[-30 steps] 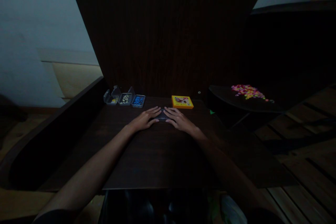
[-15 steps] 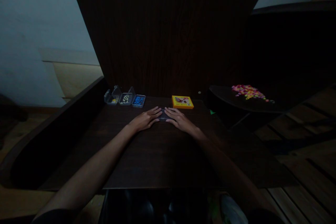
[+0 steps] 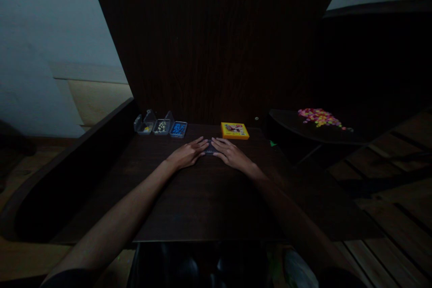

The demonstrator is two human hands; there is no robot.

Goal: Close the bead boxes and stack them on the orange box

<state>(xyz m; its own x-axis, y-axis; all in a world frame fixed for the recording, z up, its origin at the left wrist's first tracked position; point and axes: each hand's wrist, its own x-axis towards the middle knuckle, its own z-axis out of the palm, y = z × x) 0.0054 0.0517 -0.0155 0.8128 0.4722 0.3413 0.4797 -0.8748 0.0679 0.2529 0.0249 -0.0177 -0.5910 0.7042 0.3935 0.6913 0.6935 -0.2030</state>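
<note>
The scene is very dim. My left hand [image 3: 185, 154] and my right hand [image 3: 230, 153] lie flat on a dark wooden table [image 3: 202, 198], fingers stretched forward and nearly meeting. Between the fingertips sits a small dark flat object [image 3: 209, 147], touched by both hands and mostly covered by them; what it is I cannot make out. A yellow box [image 3: 234, 130] lies just beyond my right hand. To the far left of my left hand stand three small clear cases [image 3: 160, 127], holding yellow, pale and blue bits.
A dark wooden panel [image 3: 216, 40] rises behind the table. On the right a lower dark surface [image 3: 297, 128] carries a heap of pink and yellow small pieces [image 3: 319, 118]. A dark curved rail [image 3: 67, 162] runs along the left. Wooden floorboards [image 3: 388, 216] lie on the right.
Both hands have closed in slightly over the small dark object, covering more of it. Nothing else has moved.
</note>
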